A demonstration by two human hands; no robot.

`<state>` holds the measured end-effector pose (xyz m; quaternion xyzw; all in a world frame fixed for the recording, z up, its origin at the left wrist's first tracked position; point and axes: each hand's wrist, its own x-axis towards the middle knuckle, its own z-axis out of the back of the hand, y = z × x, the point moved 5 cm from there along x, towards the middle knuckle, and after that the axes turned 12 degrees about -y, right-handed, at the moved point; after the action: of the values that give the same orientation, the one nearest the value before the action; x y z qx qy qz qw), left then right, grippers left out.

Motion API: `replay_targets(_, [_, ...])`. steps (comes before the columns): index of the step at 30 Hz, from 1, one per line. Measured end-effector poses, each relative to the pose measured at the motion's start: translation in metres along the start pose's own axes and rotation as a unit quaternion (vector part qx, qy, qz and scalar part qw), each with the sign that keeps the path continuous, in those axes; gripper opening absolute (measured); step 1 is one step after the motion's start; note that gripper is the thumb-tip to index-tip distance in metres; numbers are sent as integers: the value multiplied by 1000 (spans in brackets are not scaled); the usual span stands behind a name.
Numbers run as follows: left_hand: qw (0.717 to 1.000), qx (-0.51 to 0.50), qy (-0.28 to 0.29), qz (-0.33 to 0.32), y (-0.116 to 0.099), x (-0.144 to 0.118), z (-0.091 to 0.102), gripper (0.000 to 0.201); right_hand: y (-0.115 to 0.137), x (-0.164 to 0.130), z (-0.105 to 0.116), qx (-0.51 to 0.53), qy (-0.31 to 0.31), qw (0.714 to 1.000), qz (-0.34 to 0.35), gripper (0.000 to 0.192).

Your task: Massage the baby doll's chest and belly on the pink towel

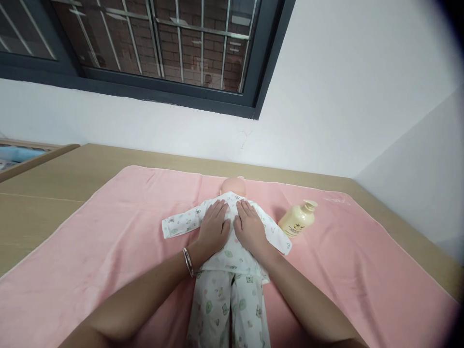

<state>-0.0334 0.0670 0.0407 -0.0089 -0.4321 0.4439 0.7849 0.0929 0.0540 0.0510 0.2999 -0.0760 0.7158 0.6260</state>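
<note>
Head view: my left hand (213, 224) lies flat, palm down, on the back of a baby doll (232, 251), fingers spread and pointing away from me, grip apart, nothing clasped. My right hand (250, 227) is flat beside it, same pose, fingers apart, also clasping nothing; the two hands sit just beside each other, thumbs near touching over the middle of the doll's back. The doll lies face down on a pink towel (108, 232), head (234, 186) toward the far wall, legs toward me. It wears a white printed top and matching trousers; one sleeve (179, 223) stretches out to the left, the other runs right past my right hand. A metal bangle (187, 262) sits on my left wrist. A cream pump bottle (297, 220) lies on its side on the towel, right of the doll, near the right sleeve end but I cannot tell if touching. The towel covers most of a wooden table (43, 193). Behind: white wall, dark-framed window (163, 48) with bars.
</note>
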Motion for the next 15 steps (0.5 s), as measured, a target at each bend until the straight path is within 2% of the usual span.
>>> replay_targets(15, [1000,-1,1,-1,3,-2,-3,47,-3,-2,-3,33,18,999,-14,55])
